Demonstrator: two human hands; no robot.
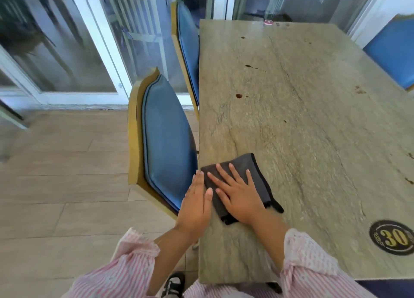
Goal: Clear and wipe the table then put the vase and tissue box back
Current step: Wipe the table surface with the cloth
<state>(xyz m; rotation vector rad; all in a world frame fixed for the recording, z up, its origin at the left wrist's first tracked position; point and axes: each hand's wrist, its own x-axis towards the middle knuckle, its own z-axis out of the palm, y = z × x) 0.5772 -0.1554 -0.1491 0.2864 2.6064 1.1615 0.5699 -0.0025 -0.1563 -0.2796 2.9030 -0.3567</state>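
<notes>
A folded dark grey cloth [248,163] lies on the stone table [313,140] near its left edge. My right hand [237,194] presses flat on the cloth with fingers spread. My left hand [197,199] rests flat at the table's left edge, its fingertips touching the cloth's corner. Several brown stains [239,95] dot the tabletop further away. No vase or tissue box is in view.
Two blue padded chairs [165,140] stand along the table's left side, another blue chair [394,53] at the far right. A round black "30" sticker [391,237] sits near the right front. A small pink item [268,22] lies at the far edge. Glass doors behind.
</notes>
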